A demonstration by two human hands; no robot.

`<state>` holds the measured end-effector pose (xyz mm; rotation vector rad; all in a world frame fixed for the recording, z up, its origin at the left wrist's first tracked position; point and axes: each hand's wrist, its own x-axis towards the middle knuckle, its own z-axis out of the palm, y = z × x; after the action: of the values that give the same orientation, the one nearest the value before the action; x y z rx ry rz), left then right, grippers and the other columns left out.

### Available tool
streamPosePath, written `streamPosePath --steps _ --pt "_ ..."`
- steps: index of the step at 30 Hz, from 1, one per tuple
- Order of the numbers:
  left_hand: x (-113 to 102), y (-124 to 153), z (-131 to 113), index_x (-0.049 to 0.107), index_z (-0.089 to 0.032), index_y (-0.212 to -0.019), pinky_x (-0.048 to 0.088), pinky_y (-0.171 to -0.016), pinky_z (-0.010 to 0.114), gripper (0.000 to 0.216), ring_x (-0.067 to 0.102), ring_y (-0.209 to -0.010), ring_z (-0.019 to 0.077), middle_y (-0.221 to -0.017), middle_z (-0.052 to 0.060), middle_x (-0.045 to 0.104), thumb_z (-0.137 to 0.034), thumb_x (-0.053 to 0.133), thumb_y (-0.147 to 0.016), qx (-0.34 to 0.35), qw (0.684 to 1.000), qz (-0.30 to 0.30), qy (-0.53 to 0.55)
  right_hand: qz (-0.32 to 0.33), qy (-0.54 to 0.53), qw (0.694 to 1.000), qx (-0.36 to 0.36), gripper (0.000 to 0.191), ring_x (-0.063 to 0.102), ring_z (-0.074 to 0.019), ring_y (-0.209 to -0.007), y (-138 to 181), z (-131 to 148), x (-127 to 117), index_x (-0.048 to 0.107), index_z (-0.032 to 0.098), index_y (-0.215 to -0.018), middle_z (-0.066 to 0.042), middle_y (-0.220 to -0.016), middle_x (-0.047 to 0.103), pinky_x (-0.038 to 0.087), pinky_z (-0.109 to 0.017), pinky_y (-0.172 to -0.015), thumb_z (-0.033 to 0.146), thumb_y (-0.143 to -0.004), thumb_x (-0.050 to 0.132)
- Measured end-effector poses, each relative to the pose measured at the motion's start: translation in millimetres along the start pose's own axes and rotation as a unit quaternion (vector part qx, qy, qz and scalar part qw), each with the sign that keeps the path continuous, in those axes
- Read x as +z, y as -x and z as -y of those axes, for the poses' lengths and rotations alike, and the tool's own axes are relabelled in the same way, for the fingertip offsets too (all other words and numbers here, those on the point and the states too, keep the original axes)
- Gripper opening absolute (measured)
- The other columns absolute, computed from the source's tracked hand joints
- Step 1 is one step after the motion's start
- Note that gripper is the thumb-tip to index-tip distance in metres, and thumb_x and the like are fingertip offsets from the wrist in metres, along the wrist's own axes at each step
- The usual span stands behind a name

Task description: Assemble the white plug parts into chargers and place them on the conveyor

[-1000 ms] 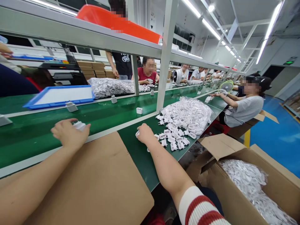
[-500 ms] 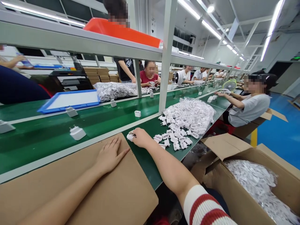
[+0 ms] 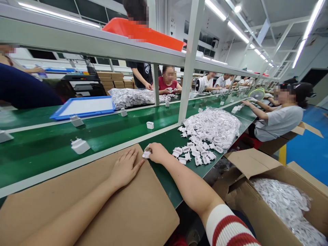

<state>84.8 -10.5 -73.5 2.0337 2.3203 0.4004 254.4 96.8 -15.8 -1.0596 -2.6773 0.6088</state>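
Left hand (image 3: pixel 125 169): had moved from green belt (image 3: pixel 115 130) onto cardboard (image 3: pixel 135 203); lay open.
Right hand (image 3: pixel 157 153): gripped white piece (image 3: pixel 146 155).

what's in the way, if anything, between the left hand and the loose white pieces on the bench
The right hand, pinching a white piece, and the right forearm stand between the left hand on the cardboard and the loose white pieces.

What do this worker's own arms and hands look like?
The right arm has a ribbed knit sleeve, white with red stripes; its forearm is bare. The left arm shows no sleeve. The left hand and right hand are gloveless.
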Motion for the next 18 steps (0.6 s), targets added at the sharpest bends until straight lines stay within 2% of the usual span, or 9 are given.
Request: streamPosePath --steps 4,8,13,15,18 --pt "-0.8 0.2 -0.1 0.046 -0.011 -0.160 0.031 -0.126 0.056 0.078 0.035 -0.156 0.0364 -0.169 0.015 0.038 -0.059 0.028 -0.101 -0.006 1.000 0.003 0.011 0.003 0.005 1.000 0.002 0.028 0.070 -0.0245 -0.105 -0.7 0.2 0.7 0.076 0.019 -0.117 -0.010 -0.120 0.075 0.051 -0.029 -0.082 0.021 -0.090 0.070" --pt "0.1 0.3 0.8 0.047 -0.010 -0.159 0.030 -0.127 0.057 0.080 0.034 -0.157 0.0371 -0.169 0.015 0.038 -0.061 0.030 -0.100 -0.010 1.000 0.000 0.026 -0.015 0.031 0.999 -0.037 0.030 0.069 -0.0248 -0.109 1.6 3.6 -0.7 0.076 0.021 -0.118 -0.009 -0.121 0.073 0.050 -0.029 -0.083 0.017 -0.092 0.063" --pt "7.2 -4.9 12.1 0.059 -0.015 -0.148 0.028 -0.128 0.057 0.072 0.038 -0.155 0.0367 -0.165 0.014 0.046 -0.060 0.038 -0.096 -0.022 0.993 -0.030 0.113 -0.001 0.035 0.997 -0.065 0.030 0.069 -0.0256 -0.108 6.1 8.7 -3.2 0.075 0.020 -0.119 -0.010 -0.122 0.072 0.050 -0.030 -0.081 0.021 -0.092 0.064" --pt "5.6 -9.8 17.8 0.066 -0.016 -0.138 0.033 -0.127 0.054 0.064 0.047 -0.149 0.0350 -0.158 0.014 0.054 -0.054 0.043 -0.093 -0.046 0.979 -0.041 0.195 0.026 0.026 0.997 -0.062 0.029 0.069 -0.0260 -0.107 6.7 9.1 -3.3 0.076 0.021 -0.118 -0.009 -0.122 0.073 0.050 -0.030 -0.079 0.023 -0.090 0.068" --pt "-8.0 -25.3 23.0 0.067 -0.015 -0.132 0.050 -0.116 0.048 0.055 0.064 -0.131 0.0327 -0.142 0.014 0.068 -0.046 0.051 -0.089 -0.133 0.942 -0.047 0.305 0.042 0.005 0.998 -0.049 0.027 0.070 -0.0271 -0.105 5.4 7.9 -2.1 0.078 0.021 -0.113 -0.010 -0.120 0.074 0.049 -0.030 -0.077 0.022 -0.086 0.073"
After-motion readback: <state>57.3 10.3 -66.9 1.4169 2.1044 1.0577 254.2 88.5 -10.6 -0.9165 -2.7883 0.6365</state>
